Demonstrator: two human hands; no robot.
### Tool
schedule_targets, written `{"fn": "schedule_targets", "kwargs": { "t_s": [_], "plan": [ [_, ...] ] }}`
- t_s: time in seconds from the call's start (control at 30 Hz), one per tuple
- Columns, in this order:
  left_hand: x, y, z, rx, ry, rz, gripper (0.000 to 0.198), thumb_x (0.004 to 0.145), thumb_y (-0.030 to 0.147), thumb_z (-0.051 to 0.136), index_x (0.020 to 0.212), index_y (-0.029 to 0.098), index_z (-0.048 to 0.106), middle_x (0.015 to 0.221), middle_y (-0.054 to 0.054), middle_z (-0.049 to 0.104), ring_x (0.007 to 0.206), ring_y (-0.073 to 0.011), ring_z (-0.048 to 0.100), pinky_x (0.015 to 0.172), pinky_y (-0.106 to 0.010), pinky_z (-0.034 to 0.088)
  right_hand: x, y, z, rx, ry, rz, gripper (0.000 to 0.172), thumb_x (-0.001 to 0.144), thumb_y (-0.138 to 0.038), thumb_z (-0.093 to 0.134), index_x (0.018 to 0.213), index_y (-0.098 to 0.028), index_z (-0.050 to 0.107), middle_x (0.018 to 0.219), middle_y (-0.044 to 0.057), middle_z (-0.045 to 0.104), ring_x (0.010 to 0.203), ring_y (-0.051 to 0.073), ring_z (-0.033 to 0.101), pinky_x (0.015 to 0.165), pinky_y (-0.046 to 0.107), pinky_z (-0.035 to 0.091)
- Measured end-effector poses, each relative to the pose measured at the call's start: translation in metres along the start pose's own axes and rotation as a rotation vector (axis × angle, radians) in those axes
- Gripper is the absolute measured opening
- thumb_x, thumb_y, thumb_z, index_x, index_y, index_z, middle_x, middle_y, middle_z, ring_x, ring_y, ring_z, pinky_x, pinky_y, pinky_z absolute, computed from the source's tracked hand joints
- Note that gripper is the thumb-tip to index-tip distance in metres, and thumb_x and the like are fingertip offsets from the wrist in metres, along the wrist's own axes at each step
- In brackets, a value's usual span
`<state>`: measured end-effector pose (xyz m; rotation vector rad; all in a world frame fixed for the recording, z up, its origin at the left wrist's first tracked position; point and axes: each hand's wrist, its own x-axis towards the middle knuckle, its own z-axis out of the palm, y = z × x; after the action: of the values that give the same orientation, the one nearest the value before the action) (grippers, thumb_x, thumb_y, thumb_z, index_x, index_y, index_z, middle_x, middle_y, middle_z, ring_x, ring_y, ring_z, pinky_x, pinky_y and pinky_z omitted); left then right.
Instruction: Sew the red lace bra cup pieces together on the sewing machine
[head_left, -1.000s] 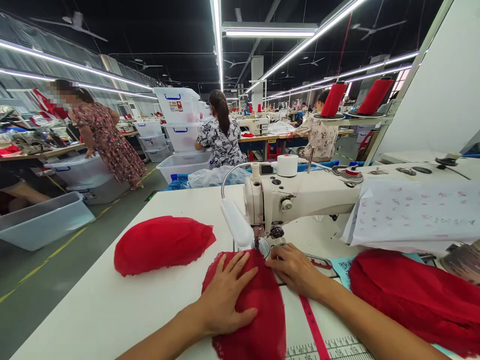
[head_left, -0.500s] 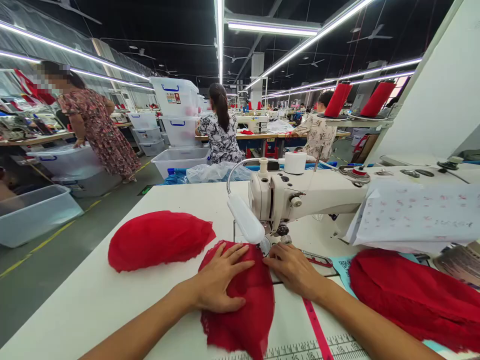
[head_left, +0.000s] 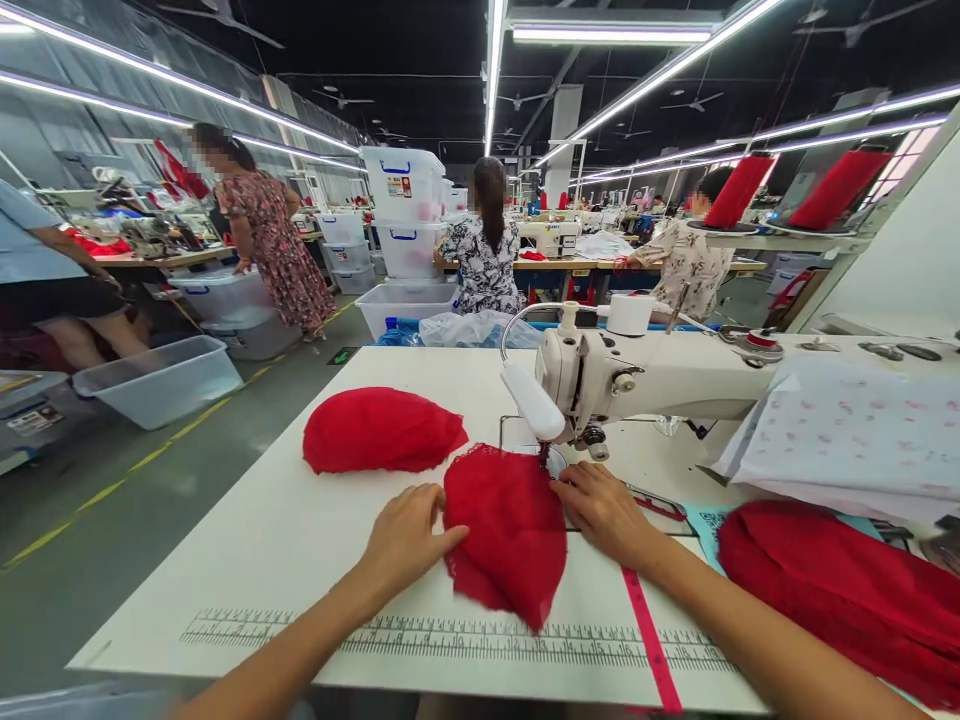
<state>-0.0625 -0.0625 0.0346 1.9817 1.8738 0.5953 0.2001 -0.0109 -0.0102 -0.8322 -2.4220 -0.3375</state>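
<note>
A red lace-edged fabric piece (head_left: pixel 506 530) lies under the needle area of a white sewing machine (head_left: pixel 652 370), its pointed end towards me. My left hand (head_left: pixel 409 535) is at its left edge, thumb spread from the fingers and resting on the cloth; some fingertips are out of sight. Close to the presser foot (head_left: pixel 544 455), my right hand (head_left: pixel 606 510) has its bent fingers closed on the fabric's right edge. Another red fabric piece (head_left: pixel 382 430) lies further left on the white table (head_left: pixel 300 560). More red fabric (head_left: pixel 832 590) is heaped at the right.
A printed ruler (head_left: pixel 450 640) and a pink tape strip (head_left: pixel 649 640) mark the tabletop's front. Marked paper sheets (head_left: pixel 855 430) hang over the machine's right side. Two red thread cones (head_left: pixel 739 190) stand above. Co-workers, plastic bins (head_left: pixel 161 385) and other machines are beyond the table.
My left hand has slid off the fabric's middle to its left edge. The fabric's near end has drawn in towards the machine. My view has turned left, and another person shows at the far left.
</note>
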Motion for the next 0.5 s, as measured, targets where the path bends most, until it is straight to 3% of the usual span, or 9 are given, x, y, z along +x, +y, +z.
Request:
{"fn": "schedule_targets", "kwargs": {
  "t_s": [0.07,0.17,0.3,0.37,0.5],
  "plan": [
    [-0.003,0.011,0.009,-0.276,-0.013,-0.011,0.015,0.061,0.026,0.052,0.056,0.020,0.039,0.058,0.002,0.048,0.067,-0.0205,0.052,0.064,-0.033,0.041,0.002,-0.005,-0.003,0.037,0.032,-0.059,0.028,0.083,-0.003,0.034,0.095,-0.011,0.058,0.088,0.012,0.059,0.079,0.021,0.050,0.070,0.036,0.041],
    [-0.004,0.031,0.016,-0.755,-0.116,-0.107,0.005,0.063,0.021,0.048,0.065,0.019,0.044,0.060,0.003,0.053,0.064,-0.0168,0.055,0.060,-0.029,0.043,0.007,-0.022,-0.012,0.239,0.055,-0.115,0.029,0.085,-0.007,0.035,0.105,-0.012,0.054,0.100,0.012,0.059,0.092,0.021,0.051,0.081,0.038,0.041],
    [-0.011,0.047,0.013,-1.287,-0.230,-0.353,0.016,0.063,0.020,0.061,0.077,0.016,0.054,0.068,-0.002,0.064,0.064,-0.0154,0.059,0.062,-0.025,0.046,0.014,-0.051,-0.021,0.537,-0.059,-0.044,0.034,0.089,-0.022,0.039,0.120,-0.012,0.047,0.116,0.011,0.054,0.104,0.018,0.048,0.089,0.032,0.040],
    [-0.017,0.047,0.010,-1.410,-0.236,-0.450,0.019,0.066,0.023,0.065,0.082,0.015,0.058,0.074,-0.005,0.067,0.068,-0.0172,0.062,0.065,-0.026,0.048,0.016,-0.058,-0.022,0.595,-0.120,-0.024,0.035,0.089,-0.027,0.039,0.119,-0.011,0.048,0.113,0.012,0.055,0.101,0.019,0.049,0.088,0.032,0.041],
    [-0.026,0.035,0.001,-1.420,-0.197,-0.556,0.017,0.068,0.023,0.067,0.082,0.015,0.062,0.077,-0.005,0.069,0.069,-0.0177,0.063,0.061,-0.024,0.048,0.013,-0.055,-0.017,0.565,-0.174,-0.047,0.028,0.089,-0.029,0.038,0.094,-0.013,0.061,0.083,0.007,0.060,0.077,0.017,0.051,0.075,0.031,0.043]
  ]
}}
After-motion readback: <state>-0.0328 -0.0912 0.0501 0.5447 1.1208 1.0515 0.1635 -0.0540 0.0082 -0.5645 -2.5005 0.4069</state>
